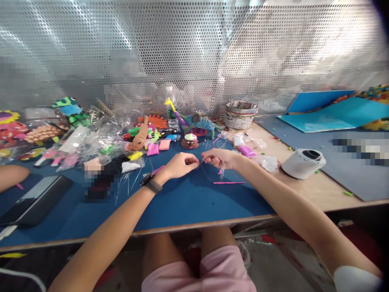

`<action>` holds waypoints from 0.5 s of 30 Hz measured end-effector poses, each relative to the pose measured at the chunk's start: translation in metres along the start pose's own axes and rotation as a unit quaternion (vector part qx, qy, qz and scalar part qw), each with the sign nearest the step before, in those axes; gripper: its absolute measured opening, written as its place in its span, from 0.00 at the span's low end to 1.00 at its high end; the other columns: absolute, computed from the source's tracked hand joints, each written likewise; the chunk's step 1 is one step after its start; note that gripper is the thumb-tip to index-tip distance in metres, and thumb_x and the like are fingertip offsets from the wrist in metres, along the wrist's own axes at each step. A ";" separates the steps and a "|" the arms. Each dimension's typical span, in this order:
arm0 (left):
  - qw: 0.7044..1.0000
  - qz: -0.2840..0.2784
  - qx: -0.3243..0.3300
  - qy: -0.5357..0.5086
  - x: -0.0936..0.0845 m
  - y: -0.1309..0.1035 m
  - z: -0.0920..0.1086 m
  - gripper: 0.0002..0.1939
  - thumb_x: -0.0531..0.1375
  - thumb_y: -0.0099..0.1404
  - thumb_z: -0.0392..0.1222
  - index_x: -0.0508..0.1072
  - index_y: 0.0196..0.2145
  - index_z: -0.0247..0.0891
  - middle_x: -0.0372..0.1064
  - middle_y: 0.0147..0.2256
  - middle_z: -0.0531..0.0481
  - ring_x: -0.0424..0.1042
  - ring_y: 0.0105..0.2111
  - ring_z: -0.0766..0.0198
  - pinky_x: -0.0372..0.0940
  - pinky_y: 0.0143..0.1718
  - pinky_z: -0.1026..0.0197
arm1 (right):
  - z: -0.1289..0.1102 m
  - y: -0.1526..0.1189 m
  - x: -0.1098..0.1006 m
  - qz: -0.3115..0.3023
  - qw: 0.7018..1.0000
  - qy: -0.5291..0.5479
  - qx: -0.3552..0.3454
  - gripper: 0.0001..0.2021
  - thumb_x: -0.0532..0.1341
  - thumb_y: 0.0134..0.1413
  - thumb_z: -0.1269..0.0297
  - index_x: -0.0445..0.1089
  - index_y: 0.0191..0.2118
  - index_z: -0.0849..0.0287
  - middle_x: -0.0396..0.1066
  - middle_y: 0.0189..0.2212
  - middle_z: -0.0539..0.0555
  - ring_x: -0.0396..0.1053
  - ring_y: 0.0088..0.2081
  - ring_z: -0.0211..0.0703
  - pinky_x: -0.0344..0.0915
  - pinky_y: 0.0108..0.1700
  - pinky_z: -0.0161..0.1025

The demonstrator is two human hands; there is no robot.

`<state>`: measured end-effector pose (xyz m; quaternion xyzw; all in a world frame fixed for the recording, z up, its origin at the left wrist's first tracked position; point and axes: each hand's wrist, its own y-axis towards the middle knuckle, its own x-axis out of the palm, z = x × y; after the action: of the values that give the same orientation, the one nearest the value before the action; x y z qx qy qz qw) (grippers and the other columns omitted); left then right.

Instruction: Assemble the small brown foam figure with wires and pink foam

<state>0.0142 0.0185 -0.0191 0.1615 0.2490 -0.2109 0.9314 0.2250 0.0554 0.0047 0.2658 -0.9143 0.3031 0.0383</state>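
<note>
Both hands meet above the blue table mat (182, 207). My left hand (183, 164), with a dark watch at its wrist, pinches one part of a thin wire (206, 174). My right hand (219, 158) has its fingers curled and pinches the wire close to the left fingertips. The wire hangs down in a curve between the hands. A pink stick (229, 183) lies on the mat just below the right hand. Behind the hands sits a brown clay figure (189, 141) with eyes and a pale top.
Clay animals, plastic bags (103, 132) and clay packets (152, 149) crowd the left and back. A bottle (172, 107), a basket (240, 114) and a white roll (303, 163) stand farther off. At far left are a dark device (36, 200) and another person's arm (12, 177).
</note>
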 end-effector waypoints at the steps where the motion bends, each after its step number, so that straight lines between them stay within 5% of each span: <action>1: 1.000 0.005 0.021 0.016 0.001 -0.001 0.002 0.08 0.64 0.61 0.42 0.80 0.37 0.39 0.78 0.35 0.46 0.74 0.34 0.59 0.66 0.39 0.60 | -0.001 0.001 0.000 0.002 0.999 0.039 0.012 0.11 0.55 0.61 0.77 0.64 0.26 0.61 0.62 0.16 0.44 0.50 0.11 0.22 0.49 0.12 0.18; 9: 0.993 0.081 0.062 0.053 0.005 -0.001 0.010 0.07 0.63 0.63 0.43 0.80 0.34 0.40 0.78 0.33 0.47 0.73 0.32 0.57 0.64 0.40 0.58 | 0.006 0.011 0.006 0.039 0.992 0.113 -0.044 0.07 0.54 0.63 0.77 0.69 0.36 0.65 0.69 0.19 0.48 0.64 0.15 0.27 0.64 0.17 0.20; 15: 0.993 0.056 0.075 0.068 0.002 -0.003 0.007 0.10 0.65 0.60 0.41 0.78 0.41 0.41 0.77 0.36 0.47 0.73 0.33 0.58 0.64 0.37 0.59 | 0.012 0.010 0.008 0.059 0.993 0.053 -0.084 0.09 0.54 0.61 0.75 0.72 0.35 0.63 0.77 0.29 0.56 0.76 0.28 0.33 0.65 0.20 0.20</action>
<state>0.0174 0.0125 -0.0154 0.2585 0.2861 -0.1650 0.9078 0.2140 0.0518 -0.0088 0.1908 -0.9473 0.2406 0.0913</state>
